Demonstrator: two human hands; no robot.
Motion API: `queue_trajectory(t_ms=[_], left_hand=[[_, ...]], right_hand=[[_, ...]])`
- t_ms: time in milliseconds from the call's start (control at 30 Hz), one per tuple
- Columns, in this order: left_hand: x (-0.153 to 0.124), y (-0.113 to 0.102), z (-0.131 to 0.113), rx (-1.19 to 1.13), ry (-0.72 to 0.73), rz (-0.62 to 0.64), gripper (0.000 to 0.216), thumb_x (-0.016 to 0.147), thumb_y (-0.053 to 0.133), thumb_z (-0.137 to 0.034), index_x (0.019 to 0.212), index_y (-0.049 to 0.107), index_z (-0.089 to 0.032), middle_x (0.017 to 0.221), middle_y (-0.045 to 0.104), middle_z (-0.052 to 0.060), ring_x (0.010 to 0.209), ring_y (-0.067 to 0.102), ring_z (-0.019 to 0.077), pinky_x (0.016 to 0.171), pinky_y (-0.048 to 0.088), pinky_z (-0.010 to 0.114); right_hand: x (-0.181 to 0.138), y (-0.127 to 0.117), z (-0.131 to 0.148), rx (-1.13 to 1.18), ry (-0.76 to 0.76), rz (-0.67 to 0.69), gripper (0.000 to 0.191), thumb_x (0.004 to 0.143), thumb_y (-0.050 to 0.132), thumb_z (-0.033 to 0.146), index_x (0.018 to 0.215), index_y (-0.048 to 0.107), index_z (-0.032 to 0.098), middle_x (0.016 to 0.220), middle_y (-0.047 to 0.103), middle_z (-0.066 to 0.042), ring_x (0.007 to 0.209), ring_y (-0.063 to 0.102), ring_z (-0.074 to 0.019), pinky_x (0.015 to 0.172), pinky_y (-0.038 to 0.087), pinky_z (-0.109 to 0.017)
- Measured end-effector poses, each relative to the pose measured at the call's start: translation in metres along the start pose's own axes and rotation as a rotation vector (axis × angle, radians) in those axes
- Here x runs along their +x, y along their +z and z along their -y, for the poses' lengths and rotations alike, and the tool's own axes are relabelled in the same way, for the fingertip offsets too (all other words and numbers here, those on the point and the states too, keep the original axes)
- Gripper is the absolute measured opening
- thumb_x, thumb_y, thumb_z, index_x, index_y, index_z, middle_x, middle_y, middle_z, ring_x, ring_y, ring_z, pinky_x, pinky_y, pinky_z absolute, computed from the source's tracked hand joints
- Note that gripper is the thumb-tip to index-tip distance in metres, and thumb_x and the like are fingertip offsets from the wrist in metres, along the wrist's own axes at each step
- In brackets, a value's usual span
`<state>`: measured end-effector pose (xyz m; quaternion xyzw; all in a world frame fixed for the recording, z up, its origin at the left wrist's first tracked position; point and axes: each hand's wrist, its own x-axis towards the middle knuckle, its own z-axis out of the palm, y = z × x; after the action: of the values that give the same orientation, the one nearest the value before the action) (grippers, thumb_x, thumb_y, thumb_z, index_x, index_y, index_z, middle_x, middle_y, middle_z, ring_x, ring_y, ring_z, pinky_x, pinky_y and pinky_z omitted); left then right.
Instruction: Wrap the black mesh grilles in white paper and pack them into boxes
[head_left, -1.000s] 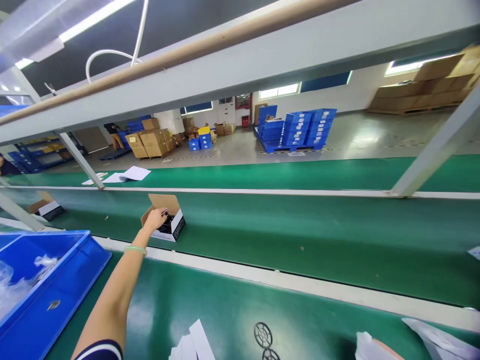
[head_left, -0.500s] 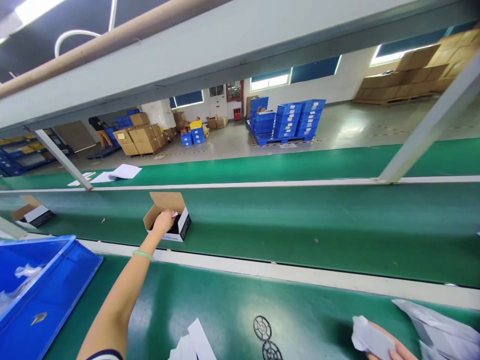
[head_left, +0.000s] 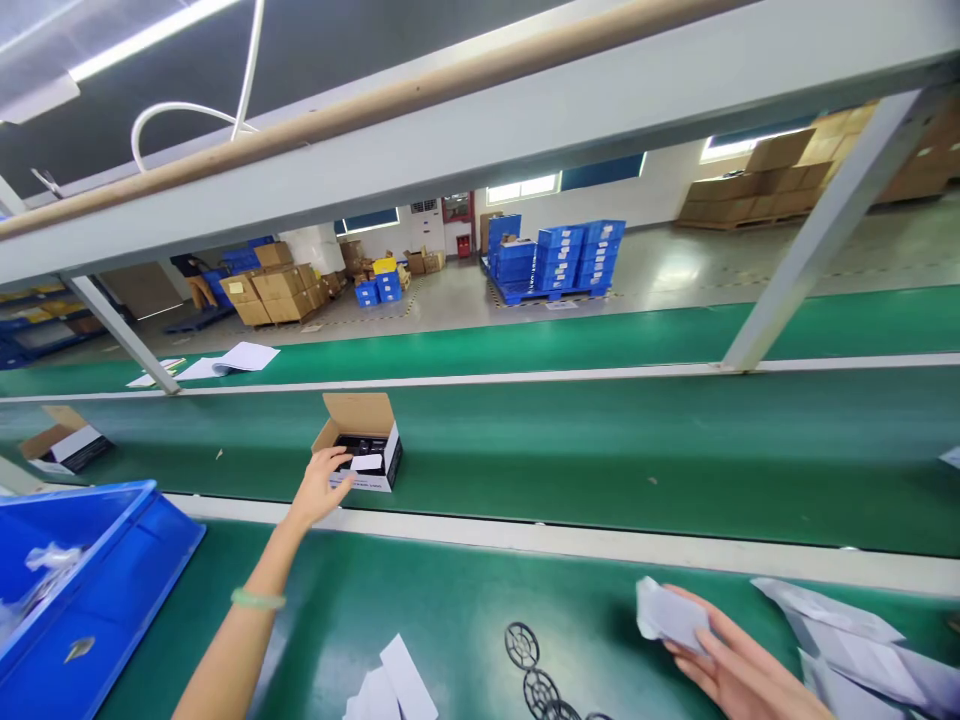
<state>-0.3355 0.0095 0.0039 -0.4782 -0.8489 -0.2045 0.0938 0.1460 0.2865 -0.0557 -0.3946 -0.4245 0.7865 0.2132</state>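
Observation:
An open cardboard box (head_left: 395, 462) with its lid flap up stands on the green belt, holding black items. A white card (head_left: 367, 462) lies on top of them. My left hand (head_left: 322, 487) is at the box's front left corner, fingers apart and holding nothing. At the lower right, my right hand (head_left: 724, 645) grips a small white wrapped packet (head_left: 673, 613) above the green table. Below the belt lie white cards (head_left: 407, 677) in a loose pile. Several black spoked discs (head_left: 522, 646) lie between that pile and my right hand.
At the left is a blue bin (head_left: 142, 590) with plastic-wrapped things inside. Another open box (head_left: 71, 440) is farther left on the belt. White plastic bags (head_left: 855, 640) lie at the right. Metal posts (head_left: 814, 240) and a beam (head_left: 480, 130) cross above the belt; papers (head_left: 240, 360) lie behind it.
My left hand has drawn back out of the box and let go of the white card. The box has shifted right with the belt. My right hand has moved left with the packet.

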Motion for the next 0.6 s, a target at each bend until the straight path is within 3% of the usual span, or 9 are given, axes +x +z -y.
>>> queue_trajectory(t_ms=[100,233,300,400,467,533,600], left_hand=[[-0.053,0.011,-0.004,-0.102,0.013,-0.17,0.034,0.09,0.047,-0.038,0.111,0.062,-0.016,0.122,0.057,0.013,0.117,0.05,0.0256,0.102,0.041,0.046],[-0.111,0.029,-0.004,-0.179,-0.008,-0.085,0.028,0.088,0.05,-0.036,0.101,0.067,-0.018,0.113,0.062,0.012,0.109,0.057,0.0254,0.096,0.048,0.047],[-0.124,0.034,-0.003,-0.212,-0.056,-0.063,0.029,0.088,0.05,-0.037,0.1,0.068,-0.019,0.113,0.063,0.012,0.109,0.057,0.0256,0.096,0.048,0.047],[-0.13,0.035,0.0,-0.277,-0.136,-0.076,0.033,0.088,0.049,-0.042,0.101,0.069,-0.019,0.114,0.063,0.012,0.109,0.058,0.026,0.097,0.047,0.049],[-0.129,0.035,0.002,-0.312,-0.16,-0.076,0.035,0.087,0.049,-0.044,0.1,0.069,-0.019,0.112,0.064,0.012,0.108,0.059,0.0264,0.097,0.048,0.049],[-0.128,0.035,0.003,-0.332,-0.158,-0.07,0.036,0.087,0.049,-0.045,0.099,0.07,-0.019,0.111,0.065,0.012,0.107,0.059,0.0267,0.096,0.048,0.049],[-0.128,0.037,0.004,-0.341,-0.15,-0.068,0.036,0.087,0.049,-0.045,0.099,0.07,-0.019,0.109,0.065,0.013,0.106,0.059,0.0267,0.096,0.048,0.049]], right_hand=[[0.004,0.058,0.032,-0.272,-0.152,0.181,0.07,0.07,0.074,0.058,0.126,0.051,0.022,0.129,0.054,-0.013,0.114,0.054,-0.0281,0.089,0.052,-0.033],[0.034,0.168,0.066,-0.492,-0.382,0.54,0.046,0.083,0.063,0.054,0.11,0.048,0.019,0.108,0.063,-0.01,0.096,0.06,-0.0223,0.083,0.048,-0.032],[0.056,0.231,0.073,-0.589,-0.538,0.629,0.034,0.084,0.061,0.045,0.099,0.047,0.018,0.093,0.066,-0.006,0.087,0.061,-0.0196,0.076,0.046,-0.029],[0.091,0.322,0.07,-0.916,-0.78,0.521,0.011,0.086,0.059,0.025,0.088,0.052,0.017,0.083,0.063,-0.001,0.077,0.059,-0.0145,0.069,0.043,-0.023],[0.112,0.371,0.061,-1.028,-0.81,0.436,0.006,0.085,0.061,0.019,0.087,0.056,0.017,0.082,0.062,0.0,0.076,0.058,-0.014,0.067,0.041,-0.022],[0.131,0.406,0.048,-1.098,-0.787,0.372,0.004,0.085,0.061,0.015,0.086,0.059,0.017,0.084,0.063,-0.001,0.079,0.058,-0.0155,0.067,0.04,-0.023],[0.146,0.426,0.034,-1.174,-0.747,0.327,0.007,0.085,0.058,0.01,0.084,0.06,0.016,0.086,0.064,-0.003,0.082,0.059,-0.0176,0.066,0.04,-0.024]])
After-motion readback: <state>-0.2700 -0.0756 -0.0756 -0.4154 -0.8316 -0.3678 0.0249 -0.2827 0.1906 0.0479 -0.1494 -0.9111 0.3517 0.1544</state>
